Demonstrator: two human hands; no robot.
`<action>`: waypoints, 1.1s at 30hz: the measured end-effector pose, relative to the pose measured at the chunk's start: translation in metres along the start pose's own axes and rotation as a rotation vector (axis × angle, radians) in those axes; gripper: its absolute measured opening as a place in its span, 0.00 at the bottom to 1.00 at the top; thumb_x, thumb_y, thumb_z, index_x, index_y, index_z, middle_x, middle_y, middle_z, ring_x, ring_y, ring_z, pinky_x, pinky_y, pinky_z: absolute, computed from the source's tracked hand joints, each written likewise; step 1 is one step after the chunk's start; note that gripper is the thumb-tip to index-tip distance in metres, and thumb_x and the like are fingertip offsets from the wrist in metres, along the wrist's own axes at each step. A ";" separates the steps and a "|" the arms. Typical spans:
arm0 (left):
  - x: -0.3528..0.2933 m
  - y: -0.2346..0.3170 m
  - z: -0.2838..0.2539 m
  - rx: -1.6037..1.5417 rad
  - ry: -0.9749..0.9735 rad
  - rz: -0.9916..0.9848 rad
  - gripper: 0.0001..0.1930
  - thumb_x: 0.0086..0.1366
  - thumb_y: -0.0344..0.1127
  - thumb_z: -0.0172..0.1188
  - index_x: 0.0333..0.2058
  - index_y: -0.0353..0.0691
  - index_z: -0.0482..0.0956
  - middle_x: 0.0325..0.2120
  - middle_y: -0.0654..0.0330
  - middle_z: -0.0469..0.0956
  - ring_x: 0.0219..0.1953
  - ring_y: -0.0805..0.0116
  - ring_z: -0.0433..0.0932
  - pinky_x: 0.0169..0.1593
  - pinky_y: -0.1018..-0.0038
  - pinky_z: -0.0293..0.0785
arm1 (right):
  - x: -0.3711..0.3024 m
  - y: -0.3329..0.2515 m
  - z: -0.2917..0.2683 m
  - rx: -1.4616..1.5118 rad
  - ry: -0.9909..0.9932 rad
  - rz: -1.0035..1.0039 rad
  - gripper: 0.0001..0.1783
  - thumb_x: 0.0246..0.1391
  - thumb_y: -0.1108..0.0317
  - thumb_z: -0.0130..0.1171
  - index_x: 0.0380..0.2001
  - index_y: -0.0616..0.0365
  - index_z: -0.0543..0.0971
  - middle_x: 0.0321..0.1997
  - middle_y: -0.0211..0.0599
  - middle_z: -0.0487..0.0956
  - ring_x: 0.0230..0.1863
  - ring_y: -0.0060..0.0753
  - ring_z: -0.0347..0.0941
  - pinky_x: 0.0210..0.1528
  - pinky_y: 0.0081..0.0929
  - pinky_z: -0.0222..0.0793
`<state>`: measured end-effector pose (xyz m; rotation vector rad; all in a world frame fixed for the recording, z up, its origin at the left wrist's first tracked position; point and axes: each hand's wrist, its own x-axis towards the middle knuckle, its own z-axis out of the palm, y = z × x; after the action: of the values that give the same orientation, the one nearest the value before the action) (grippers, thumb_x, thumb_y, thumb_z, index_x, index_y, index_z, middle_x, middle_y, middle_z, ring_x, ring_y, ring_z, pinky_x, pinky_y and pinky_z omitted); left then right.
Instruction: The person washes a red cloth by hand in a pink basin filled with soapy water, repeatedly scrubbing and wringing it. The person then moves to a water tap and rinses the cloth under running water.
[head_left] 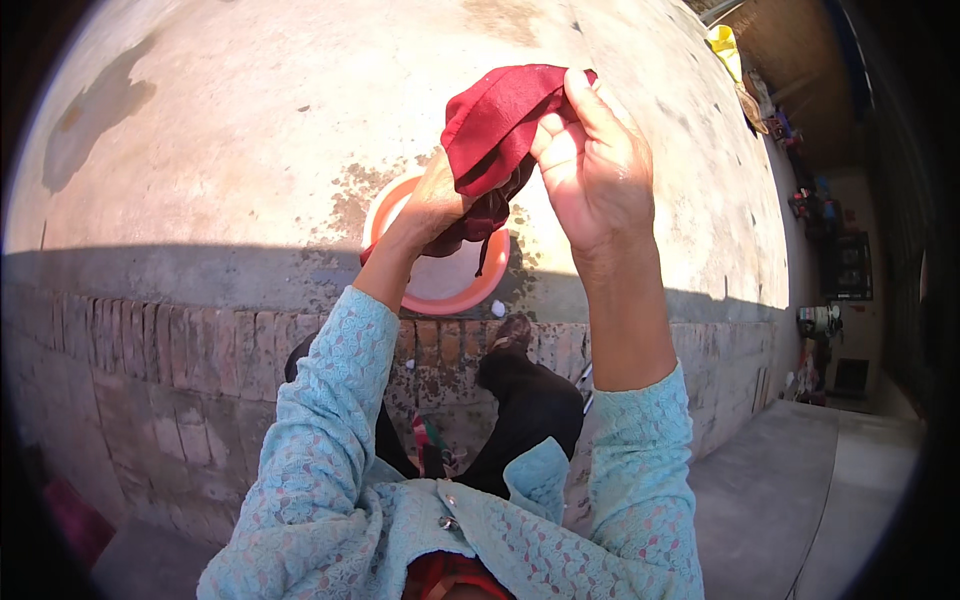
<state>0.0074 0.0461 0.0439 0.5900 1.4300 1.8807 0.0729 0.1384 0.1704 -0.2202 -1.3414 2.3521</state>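
A dark red piece of cloth (pixel 505 110), seemingly a garment, is held up in front of me between both hands. My right hand (pixel 605 175) pinches its upper right edge between thumb and fingers. My left hand (pixel 440 200) is at the cloth's lower left, with its fingers covered by the folds. More of the cloth hangs bunched below, with a thin dark strip dangling. Under my hands stands an orange-pink basin (pixel 455 303) holding pale, cloudy liquid, partly hidden by my left arm and the cloth.
Wet patches mark the concrete floor (pixel 250 150) around the basin. A brick edge (pixel 250 340) with a drop runs across in front of my legs. A small white lump (pixel 498 308) lies beside the basin. Along the far right are a yellow item (pixel 725 50) and assorted household things.
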 end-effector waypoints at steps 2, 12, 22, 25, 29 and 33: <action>-0.002 0.010 -0.009 -0.301 -0.040 -0.047 0.23 0.55 0.32 0.63 0.50 0.36 0.70 0.43 0.56 0.75 0.43 0.66 0.76 0.49 0.71 0.73 | 0.009 -0.011 -0.015 -0.006 -0.207 0.038 0.14 0.62 0.66 0.46 0.42 0.68 0.71 0.44 0.45 0.75 0.49 0.43 0.71 0.53 0.41 0.68; -0.002 0.007 -0.019 -0.937 -0.177 -0.231 0.14 0.63 0.39 0.54 0.41 0.33 0.74 0.35 0.55 0.79 0.34 0.68 0.79 0.41 0.72 0.77 | -0.074 0.098 -0.117 -0.411 0.080 0.143 0.49 0.36 0.57 0.73 0.58 0.58 0.57 0.55 0.40 0.66 0.56 0.33 0.63 0.58 0.30 0.60; -0.001 0.006 -0.063 -0.977 -0.076 -0.139 0.13 0.60 0.32 0.52 0.41 0.30 0.73 0.37 0.52 0.79 0.37 0.62 0.79 0.45 0.67 0.76 | -0.086 0.098 -0.167 -0.118 0.226 -0.111 0.17 0.55 0.67 0.56 0.47 0.61 0.74 0.47 0.36 0.77 0.50 0.29 0.72 0.56 0.29 0.64; -0.008 0.012 -0.066 -0.954 -0.127 -0.170 0.17 0.59 0.32 0.52 0.44 0.28 0.70 0.39 0.49 0.77 0.39 0.58 0.78 0.48 0.64 0.75 | -0.086 0.074 -0.171 0.104 0.366 -0.159 0.22 0.56 0.55 0.51 0.48 0.59 0.72 0.50 0.38 0.75 0.51 0.37 0.70 0.58 0.36 0.62; -0.006 0.002 -0.075 -0.907 -0.203 -0.175 0.18 0.56 0.30 0.52 0.45 0.25 0.69 0.39 0.47 0.77 0.40 0.57 0.78 0.49 0.64 0.74 | -0.087 0.058 -0.168 0.331 0.281 -0.149 0.25 0.56 0.50 0.48 0.48 0.58 0.72 0.52 0.40 0.74 0.52 0.40 0.69 0.58 0.39 0.63; -0.005 -0.004 -0.082 -0.775 -0.133 -0.215 0.16 0.54 0.29 0.52 0.41 0.26 0.72 0.36 0.50 0.78 0.38 0.61 0.79 0.47 0.67 0.75 | -0.089 0.047 -0.163 0.308 0.323 -0.191 0.24 0.58 0.50 0.44 0.48 0.56 0.71 0.51 0.39 0.74 0.51 0.40 0.70 0.57 0.39 0.63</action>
<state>-0.0465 -0.0092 0.0171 0.1616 0.5626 1.9754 0.1949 0.2067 0.0396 -0.3444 -0.8018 2.2093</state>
